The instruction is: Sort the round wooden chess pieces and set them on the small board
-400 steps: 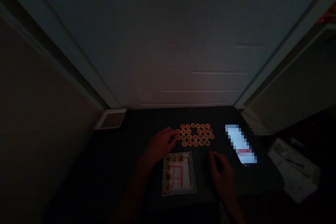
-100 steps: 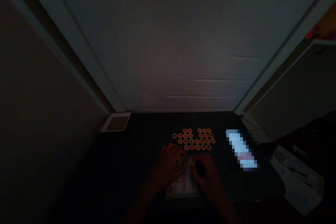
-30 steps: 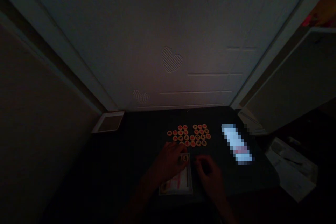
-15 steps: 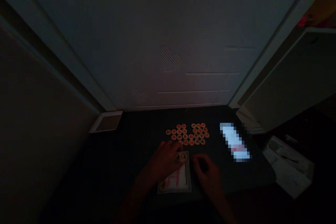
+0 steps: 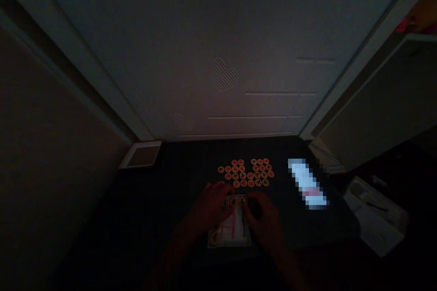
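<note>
In front of me on the dark tabletop lies a shallow clear box (image 5: pixel 246 239) with a white and pink sheet inside. A row of round Chinese chess pieces (image 5: pixel 233 202) sits along its far end, and another piece (image 5: pixel 214 237) is in its near left corner. My left hand (image 5: pixel 212 204) curls around the box's far left corner, thumb close to the row. At the far right corner, my right hand (image 5: pixel 262 211) has thumb and finger closed on a chess piece (image 5: pixel 242 200). Dim light hides the exact fingertip contact.
Beyond the box, several chess pieces (image 5: pixel 251 175) with red or dark characters lie flat in rows. A bright pixelated rectangle (image 5: pixel 307 184) lies to the right. At the back left is a pale-rimmed tray (image 5: pixel 145 154); a white box (image 5: pixel 377 213) stands beyond the table's right edge.
My right hand has moved left, from beside the box onto its far right corner. The left hand has shifted slightly, and three pieces now show along the far end.
</note>
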Available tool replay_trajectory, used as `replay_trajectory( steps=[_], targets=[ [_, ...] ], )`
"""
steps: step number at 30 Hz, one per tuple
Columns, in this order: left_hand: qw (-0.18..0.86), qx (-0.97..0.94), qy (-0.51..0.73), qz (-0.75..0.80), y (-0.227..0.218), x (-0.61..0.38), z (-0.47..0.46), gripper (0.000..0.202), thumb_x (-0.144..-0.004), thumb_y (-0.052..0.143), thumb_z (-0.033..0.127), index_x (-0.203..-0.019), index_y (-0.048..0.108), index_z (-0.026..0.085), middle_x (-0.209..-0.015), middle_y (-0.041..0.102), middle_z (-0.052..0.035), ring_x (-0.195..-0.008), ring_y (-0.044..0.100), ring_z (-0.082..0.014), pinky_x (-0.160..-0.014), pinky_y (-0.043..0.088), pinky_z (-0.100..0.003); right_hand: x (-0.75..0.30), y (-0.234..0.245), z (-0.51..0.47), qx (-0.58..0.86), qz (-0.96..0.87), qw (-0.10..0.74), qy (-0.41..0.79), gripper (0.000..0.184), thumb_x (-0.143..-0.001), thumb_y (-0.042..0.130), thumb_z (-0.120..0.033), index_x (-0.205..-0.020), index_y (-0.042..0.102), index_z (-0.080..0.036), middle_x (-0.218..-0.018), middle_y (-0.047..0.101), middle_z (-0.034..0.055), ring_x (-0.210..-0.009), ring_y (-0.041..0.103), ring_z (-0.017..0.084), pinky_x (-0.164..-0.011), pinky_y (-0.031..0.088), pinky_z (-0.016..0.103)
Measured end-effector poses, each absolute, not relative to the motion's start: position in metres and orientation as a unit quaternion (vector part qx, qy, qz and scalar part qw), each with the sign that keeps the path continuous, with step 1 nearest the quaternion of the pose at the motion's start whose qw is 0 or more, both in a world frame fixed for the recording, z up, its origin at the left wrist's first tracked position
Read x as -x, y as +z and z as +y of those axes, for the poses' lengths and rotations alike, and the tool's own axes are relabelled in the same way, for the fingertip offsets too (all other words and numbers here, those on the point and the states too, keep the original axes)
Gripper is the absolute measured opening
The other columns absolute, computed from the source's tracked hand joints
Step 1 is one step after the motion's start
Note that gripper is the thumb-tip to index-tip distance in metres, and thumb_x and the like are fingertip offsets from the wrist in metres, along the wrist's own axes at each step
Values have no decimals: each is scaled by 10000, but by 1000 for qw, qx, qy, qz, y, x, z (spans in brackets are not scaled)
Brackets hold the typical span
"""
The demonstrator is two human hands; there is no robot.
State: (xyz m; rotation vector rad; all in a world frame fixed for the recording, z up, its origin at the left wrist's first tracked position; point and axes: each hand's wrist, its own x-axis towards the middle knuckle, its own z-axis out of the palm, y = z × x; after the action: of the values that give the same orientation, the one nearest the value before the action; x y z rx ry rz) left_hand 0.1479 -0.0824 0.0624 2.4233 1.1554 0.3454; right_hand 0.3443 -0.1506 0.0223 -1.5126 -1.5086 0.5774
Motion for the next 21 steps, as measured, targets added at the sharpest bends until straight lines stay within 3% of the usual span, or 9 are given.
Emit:
replay_trajectory(
  steps=[7, 21],
  targets=[
    [208, -872, 136, 421, 60, -144, -86, 223, -891, 659, 281, -1099, 578, 260, -1147, 655, -22, -1092, 585, -258, -957, 373, -405, -337, 24, -144, 596, -657, 414, 204, 272, -870, 630, -180, -1136, 644, -236, -1059, 684, 57, -958, 663, 211, -850, 543, 323],
    [227, -858, 137, 441, 62, -135, -88, 289, -842, 688, 245, -1101, 562, 275, -1108, 653, -2, -1046, 588, -258, -952, 379, -423, -340, 19, -142, 592, -663, 406, 214, 312, -845, 640, -182, -1151, 640, -242, -1057, 683, 57, -941, 663, 219, -824, 555, 332]
  ],
)
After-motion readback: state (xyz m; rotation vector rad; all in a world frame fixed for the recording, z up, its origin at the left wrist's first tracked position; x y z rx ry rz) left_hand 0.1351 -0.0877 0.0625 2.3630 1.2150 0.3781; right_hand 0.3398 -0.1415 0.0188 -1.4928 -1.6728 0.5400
